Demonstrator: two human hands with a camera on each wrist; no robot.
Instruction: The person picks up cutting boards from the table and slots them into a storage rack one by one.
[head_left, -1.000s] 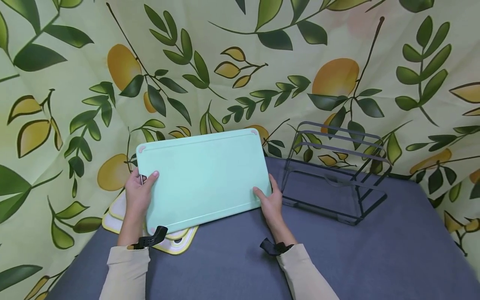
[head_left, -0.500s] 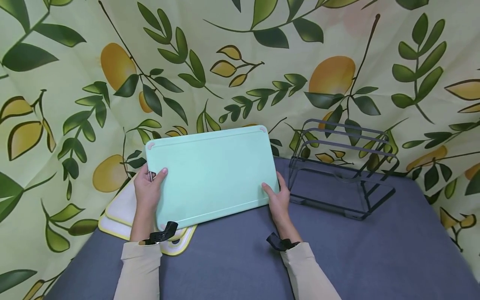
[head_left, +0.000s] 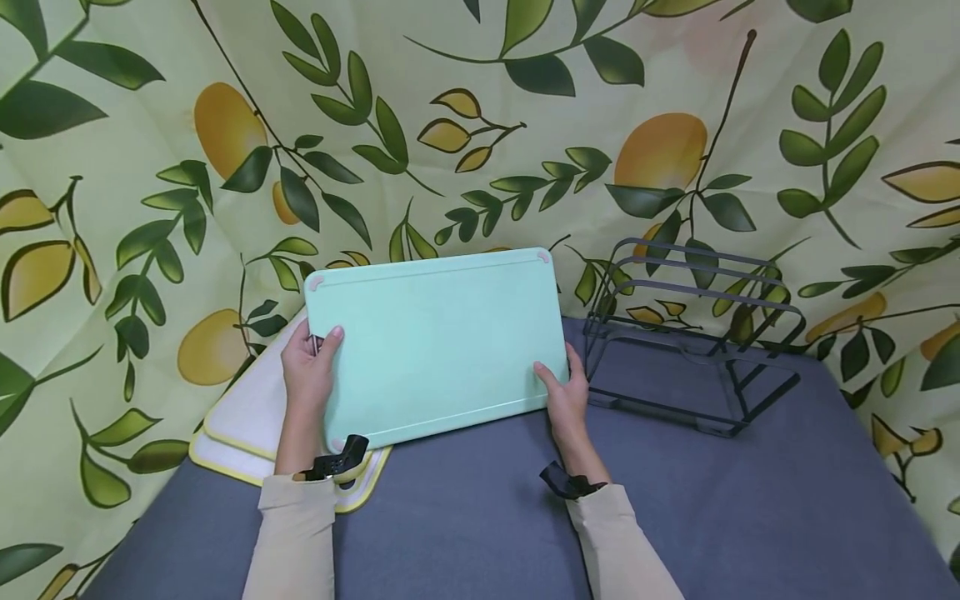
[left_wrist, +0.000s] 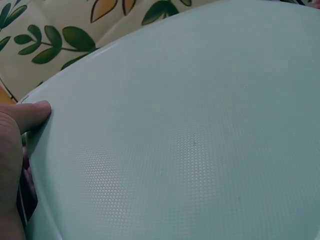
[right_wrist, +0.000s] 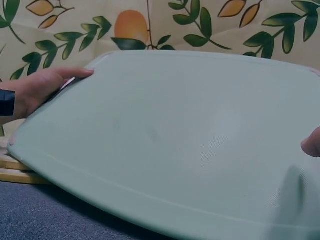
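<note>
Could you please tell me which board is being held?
The mint-green board, between left hand and right hand; the white, yellow-edged boards lie stacked on the table.

The mint-green rectangular board looks like semi-matt plastic, its face finely dimpled up close, its border smoother with a soft sheen; the pink corner inserts look matt. The stacked white boards with yellow edges also appear plastic, smooth. The dark grey bar-framed rack resembles coated metal. Matt, fine-grained blue-grey cloth covers the table; the leaf-and-fruit-printed cream backdrop is smooth, lightly creased cloth.
</note>
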